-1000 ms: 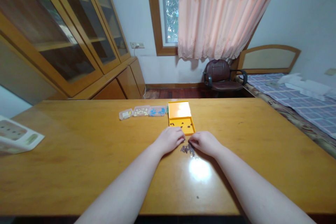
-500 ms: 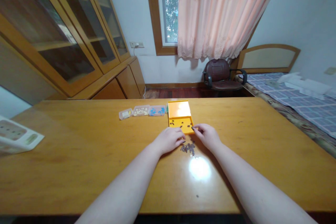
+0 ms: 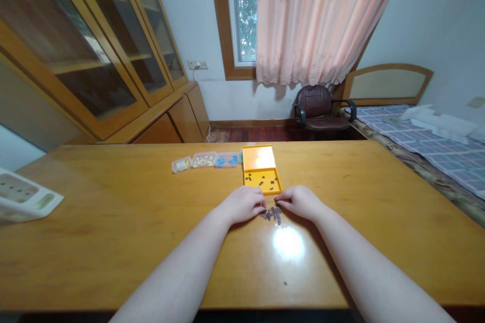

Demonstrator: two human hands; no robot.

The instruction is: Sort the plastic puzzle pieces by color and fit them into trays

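Your right hand (image 3: 301, 201) is back by the dark pieces (image 3: 274, 214); yellow case (image 3: 254, 183) gained one. Grip (left hand (image 3: 243, 203) too): can't tell if clamped.

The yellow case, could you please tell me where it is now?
In the head view, the yellow case lies open near the far edge of the table, right of the clear boxes and beyond the left hand.

table (image 3: 113, 232) (glossy wood) | dark pieces (image 3: 271, 213) | yellow box (image 3: 259, 157) | plastic trays (image 3: 204, 165)
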